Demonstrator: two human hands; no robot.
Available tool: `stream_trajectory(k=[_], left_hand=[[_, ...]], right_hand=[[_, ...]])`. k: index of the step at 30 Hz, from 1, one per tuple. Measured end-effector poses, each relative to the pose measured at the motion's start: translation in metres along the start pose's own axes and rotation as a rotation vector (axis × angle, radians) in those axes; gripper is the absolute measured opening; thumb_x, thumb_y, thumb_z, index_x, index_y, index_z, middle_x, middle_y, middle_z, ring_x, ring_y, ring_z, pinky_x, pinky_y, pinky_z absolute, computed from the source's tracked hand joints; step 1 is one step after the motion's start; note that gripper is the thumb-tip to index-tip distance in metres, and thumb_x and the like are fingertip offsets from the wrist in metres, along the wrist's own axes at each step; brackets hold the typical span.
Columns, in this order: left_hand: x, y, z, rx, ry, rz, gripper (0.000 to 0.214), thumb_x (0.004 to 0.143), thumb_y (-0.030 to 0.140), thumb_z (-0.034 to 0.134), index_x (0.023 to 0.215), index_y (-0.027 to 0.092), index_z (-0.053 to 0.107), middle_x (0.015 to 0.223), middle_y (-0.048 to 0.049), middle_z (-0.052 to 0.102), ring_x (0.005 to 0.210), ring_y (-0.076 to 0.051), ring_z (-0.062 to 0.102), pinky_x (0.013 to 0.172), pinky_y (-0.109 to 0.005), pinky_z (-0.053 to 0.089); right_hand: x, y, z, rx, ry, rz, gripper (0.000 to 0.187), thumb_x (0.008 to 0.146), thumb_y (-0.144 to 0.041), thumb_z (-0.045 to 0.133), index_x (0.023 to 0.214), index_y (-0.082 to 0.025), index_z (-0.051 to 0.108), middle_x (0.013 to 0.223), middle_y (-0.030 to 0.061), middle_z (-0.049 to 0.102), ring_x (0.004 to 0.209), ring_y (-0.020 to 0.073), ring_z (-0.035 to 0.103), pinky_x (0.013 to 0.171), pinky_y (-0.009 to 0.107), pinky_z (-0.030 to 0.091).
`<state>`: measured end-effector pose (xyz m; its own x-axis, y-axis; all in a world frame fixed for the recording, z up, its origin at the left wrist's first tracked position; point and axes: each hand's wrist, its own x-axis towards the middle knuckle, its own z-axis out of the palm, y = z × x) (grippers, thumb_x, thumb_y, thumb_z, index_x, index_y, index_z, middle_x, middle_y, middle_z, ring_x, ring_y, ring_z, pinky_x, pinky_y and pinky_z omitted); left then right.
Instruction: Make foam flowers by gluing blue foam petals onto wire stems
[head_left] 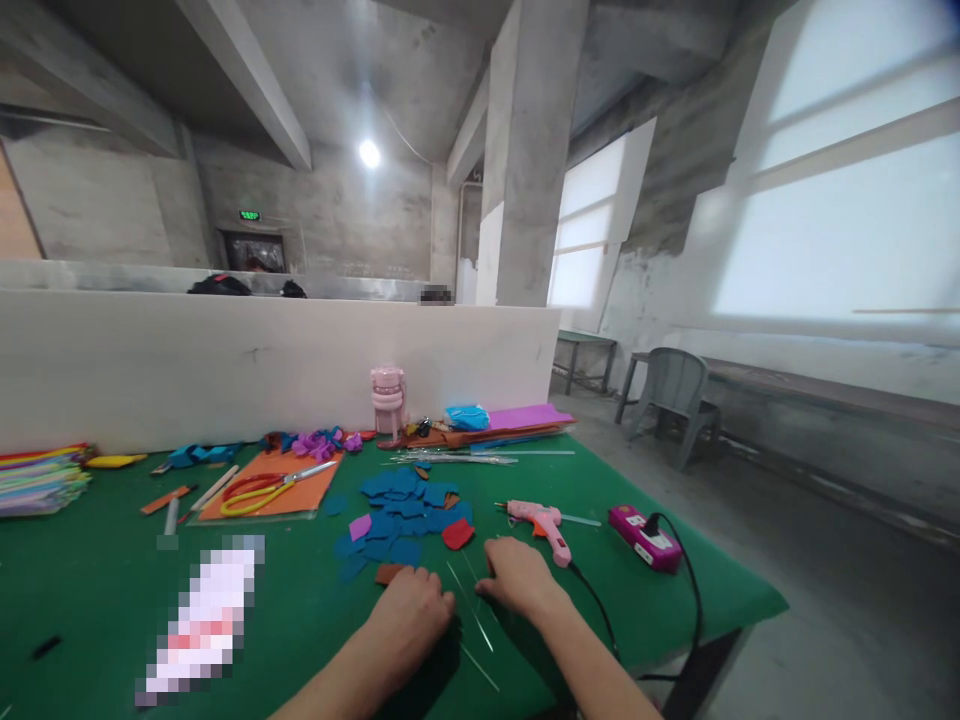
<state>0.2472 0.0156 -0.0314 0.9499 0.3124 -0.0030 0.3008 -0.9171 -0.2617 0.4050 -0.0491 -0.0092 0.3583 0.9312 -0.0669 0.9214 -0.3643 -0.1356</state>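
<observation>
On a green felt-covered table (112, 580), thin, straight, shiny wires (471, 605) lie between two bare hands. The left hand (412, 612) rests curled, knuckles up, its grip hidden from view. The right hand (517, 580) bends its fingers down to the cloth just beside the wires, its grip equally unclear. Flat blue felt cutouts (401, 505) and a pink glue gun (541, 522) lie just beyond.

a pixelated patch (202, 620) hides something on the table (97, 580). the paper stack (37, 478) is cut by the left edge. whether the left hand (411, 610) pinches a wire (480, 625) is too small to tell.
</observation>
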Motion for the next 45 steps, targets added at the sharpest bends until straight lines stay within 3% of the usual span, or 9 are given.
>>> stream_trajectory(k=[3,8,14,22,27,30,36,40,45], left_hand=[[-0.005,0.004,0.000,0.004,0.019,0.025,0.010,0.079,0.012,0.049,0.079,0.014,0.058,0.070,-0.0097,0.060,0.071,-0.024,0.058,0.057,-0.031,0.038],[-0.013,0.006,-0.004,0.028,0.037,0.051,0.008,0.080,0.012,0.048,0.080,0.015,0.056,0.073,-0.0082,0.058,0.072,-0.022,0.056,0.058,-0.031,0.038],[-0.028,-0.013,-0.025,0.022,0.153,0.007,0.007,0.080,0.012,0.048,0.082,0.017,0.052,0.083,-0.0062,0.055,0.079,-0.020,0.052,0.068,-0.034,0.040],[-0.034,-0.033,-0.023,0.041,0.136,-0.037,0.017,0.076,0.004,0.046,0.083,0.018,0.052,0.083,-0.0052,0.053,0.079,-0.019,0.051,0.065,-0.031,0.038],[-0.034,-0.025,-0.016,0.005,0.131,0.012,0.014,0.080,0.007,0.044,0.082,0.018,0.053,0.081,-0.0057,0.053,0.078,-0.019,0.050,0.068,-0.031,0.038],[-0.034,-0.021,-0.017,-0.005,0.121,0.048,0.011,0.081,0.011,0.046,0.081,0.018,0.053,0.079,-0.0053,0.054,0.078,-0.019,0.050,0.071,-0.032,0.038],[-0.035,-0.020,-0.019,-0.019,0.103,0.080,0.012,0.080,0.008,0.045,0.080,0.017,0.053,0.076,-0.0049,0.055,0.075,-0.018,0.050,0.072,-0.034,0.038],[-0.033,-0.019,-0.012,-0.031,0.103,0.096,0.011,0.080,0.009,0.046,0.079,0.017,0.053,0.075,-0.0049,0.055,0.073,-0.018,0.051,0.070,-0.034,0.037],[-0.029,-0.014,-0.004,-0.060,0.087,0.127,0.008,0.081,0.013,0.047,0.079,0.017,0.054,0.075,-0.0052,0.054,0.073,-0.018,0.050,0.063,-0.030,0.035]], right_hand=[[0.001,-0.004,0.001,-0.029,-0.010,-0.015,0.018,0.070,-0.021,0.058,0.086,-0.017,0.064,0.092,0.0113,0.067,0.088,0.0253,0.063,0.072,0.032,0.047],[0.007,-0.001,0.002,-0.045,-0.028,-0.027,0.019,0.064,-0.013,0.057,0.081,-0.015,0.065,0.088,0.0123,0.067,0.084,0.0251,0.064,0.069,0.030,0.047],[0.012,-0.003,0.006,-0.042,-0.057,-0.033,0.023,0.061,-0.010,0.056,0.081,-0.013,0.066,0.087,0.0140,0.067,0.082,0.0248,0.063,0.066,0.027,0.046],[0.013,0.010,0.002,0.023,-0.077,-0.051,0.011,0.067,-0.018,0.057,0.074,-0.016,0.066,0.081,0.0069,0.068,0.076,0.0178,0.063,0.062,0.021,0.042],[0.004,-0.005,0.002,0.011,0.009,-0.015,0.027,0.079,-0.029,0.046,0.088,-0.011,0.064,0.095,0.0160,0.064,0.087,0.0245,0.061,0.069,0.028,0.042],[0.001,-0.014,0.003,0.011,0.038,-0.032,0.027,0.082,-0.024,0.040,0.091,-0.013,0.063,0.096,0.0138,0.064,0.090,0.0228,0.060,0.072,0.028,0.042],[0.014,0.009,-0.002,-0.002,0.068,0.079,0.035,0.087,-0.032,0.035,0.096,-0.011,0.062,0.095,0.0153,0.064,0.089,0.0229,0.060,0.074,0.030,0.042],[0.016,0.003,0.002,-0.004,0.050,0.141,0.051,0.077,-0.055,0.046,0.094,-0.010,0.062,0.093,0.0168,0.064,0.087,0.0268,0.061,0.069,0.031,0.043],[0.008,-0.013,0.006,0.057,0.016,-0.069,0.029,0.069,-0.030,0.063,0.095,-0.017,0.063,0.101,0.0089,0.062,0.092,0.0195,0.058,0.076,0.024,0.041]])
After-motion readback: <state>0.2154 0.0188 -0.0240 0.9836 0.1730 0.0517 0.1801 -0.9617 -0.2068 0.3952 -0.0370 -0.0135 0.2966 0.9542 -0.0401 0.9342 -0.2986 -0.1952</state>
